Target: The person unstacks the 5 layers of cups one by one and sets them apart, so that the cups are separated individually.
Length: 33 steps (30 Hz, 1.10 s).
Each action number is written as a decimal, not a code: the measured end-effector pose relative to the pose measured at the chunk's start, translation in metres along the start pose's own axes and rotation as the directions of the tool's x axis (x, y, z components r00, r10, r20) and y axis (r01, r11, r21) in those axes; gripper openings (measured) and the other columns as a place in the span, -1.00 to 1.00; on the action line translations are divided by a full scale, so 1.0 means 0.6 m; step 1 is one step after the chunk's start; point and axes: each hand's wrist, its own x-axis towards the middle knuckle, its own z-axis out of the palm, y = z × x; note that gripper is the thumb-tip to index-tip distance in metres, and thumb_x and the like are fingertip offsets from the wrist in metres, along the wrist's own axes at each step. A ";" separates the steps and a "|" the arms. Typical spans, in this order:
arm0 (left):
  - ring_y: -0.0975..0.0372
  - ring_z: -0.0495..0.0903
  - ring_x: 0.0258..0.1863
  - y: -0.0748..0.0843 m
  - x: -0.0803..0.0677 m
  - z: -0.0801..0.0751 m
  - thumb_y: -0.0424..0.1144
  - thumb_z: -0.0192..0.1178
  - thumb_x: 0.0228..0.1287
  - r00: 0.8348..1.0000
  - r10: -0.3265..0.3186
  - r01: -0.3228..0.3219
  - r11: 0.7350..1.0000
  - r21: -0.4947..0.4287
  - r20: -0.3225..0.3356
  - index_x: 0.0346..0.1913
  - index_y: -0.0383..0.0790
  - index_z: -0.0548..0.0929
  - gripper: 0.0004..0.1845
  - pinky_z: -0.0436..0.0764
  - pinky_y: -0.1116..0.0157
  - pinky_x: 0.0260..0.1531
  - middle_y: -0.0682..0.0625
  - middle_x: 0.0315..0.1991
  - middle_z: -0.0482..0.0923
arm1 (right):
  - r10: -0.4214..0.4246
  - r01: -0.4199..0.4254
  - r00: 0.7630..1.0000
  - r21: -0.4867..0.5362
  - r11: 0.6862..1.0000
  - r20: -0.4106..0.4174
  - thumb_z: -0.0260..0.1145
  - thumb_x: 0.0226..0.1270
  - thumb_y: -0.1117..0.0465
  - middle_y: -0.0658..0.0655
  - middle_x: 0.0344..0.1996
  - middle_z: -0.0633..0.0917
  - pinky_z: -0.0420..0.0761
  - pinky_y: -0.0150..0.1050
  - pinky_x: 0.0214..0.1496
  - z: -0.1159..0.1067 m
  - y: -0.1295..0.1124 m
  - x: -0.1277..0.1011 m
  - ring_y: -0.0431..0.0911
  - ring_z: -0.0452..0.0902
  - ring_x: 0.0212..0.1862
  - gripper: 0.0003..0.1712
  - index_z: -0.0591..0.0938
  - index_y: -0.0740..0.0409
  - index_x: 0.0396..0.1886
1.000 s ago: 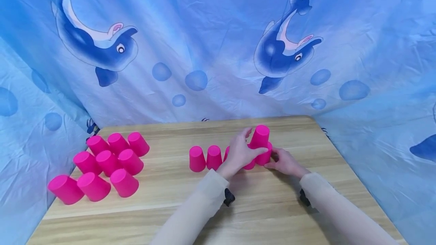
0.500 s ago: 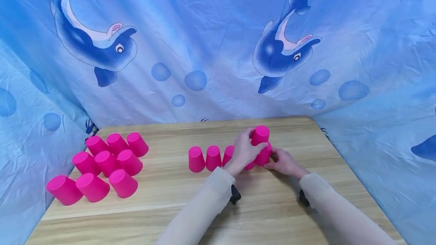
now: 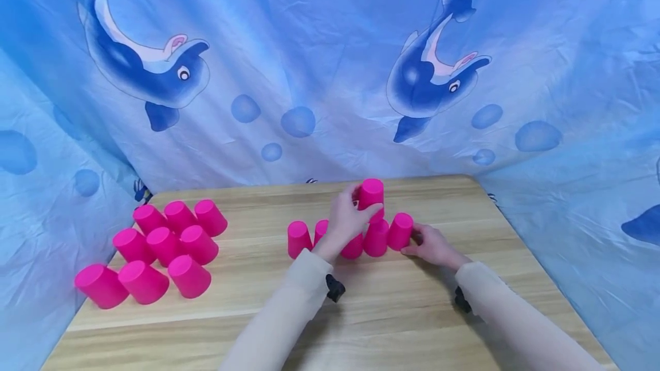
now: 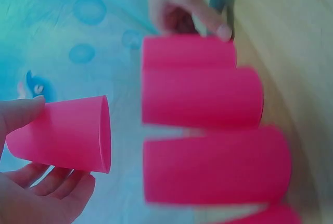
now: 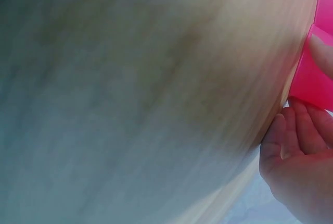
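Note:
My left hand (image 3: 344, 222) grips an upside-down pink plastic cup (image 3: 372, 192) and holds it above a row of upside-down pink cups. In the left wrist view, thumb and fingers clasp the held cup (image 4: 62, 135) from opposite sides, and its rim is apart from the row cups (image 4: 216, 172). At the row's right end, my right hand (image 3: 432, 244) holds the last cup (image 3: 400, 232) low down. The right wrist view has the thumb on that cup (image 5: 312, 78) with fingers at its other side. My left hand and wrist partly cover the row's middle cups.
Several more upside-down pink cups (image 3: 164, 247) stand in three rows at the table's left. The wooden table (image 3: 247, 325) ends at a blue curtain (image 3: 330, 73) printed with dolphins, which hangs behind it and along both sides.
My left hand has lifted the cup off the right end of the row and carried it leftward, after it was lowered there. The right hand has stayed at the end cup.

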 end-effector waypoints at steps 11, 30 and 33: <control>0.14 0.56 -0.09 -0.038 0.026 -0.123 -0.19 0.42 0.10 0.987 0.030 -0.034 0.999 -0.022 -0.157 0.16 -0.23 0.51 -0.45 0.58 0.23 -0.08 -0.06 -0.08 0.59 | -0.016 0.016 1.000 0.004 1.000 -0.007 0.51 0.07 0.20 0.31 0.17 0.50 0.44 0.07 0.15 -0.008 0.008 0.004 0.22 0.41 0.19 -0.25 0.44 0.31 0.25; -0.07 0.41 0.14 -0.210 -0.002 -0.288 -0.22 0.28 0.23 0.896 -0.309 0.354 0.930 0.094 -0.320 0.30 -0.35 0.35 -0.38 0.42 0.03 0.13 -0.27 0.17 0.43 | -0.041 0.041 0.999 0.001 0.999 0.020 0.51 0.07 0.18 0.31 0.17 0.50 0.43 0.06 0.16 -0.014 0.011 0.024 0.22 0.40 0.20 -0.24 0.43 0.31 0.25; -0.09 0.39 0.17 -0.228 -0.005 -0.293 -0.23 0.27 0.24 0.878 -0.313 0.376 0.919 0.117 -0.363 0.33 -0.35 0.32 -0.36 0.40 0.01 0.14 -0.29 0.19 0.41 | -0.051 0.051 0.998 0.007 0.999 0.020 0.52 0.06 0.19 0.31 0.16 0.51 0.43 0.06 0.16 -0.014 0.011 0.027 0.22 0.40 0.20 -0.24 0.44 0.31 0.25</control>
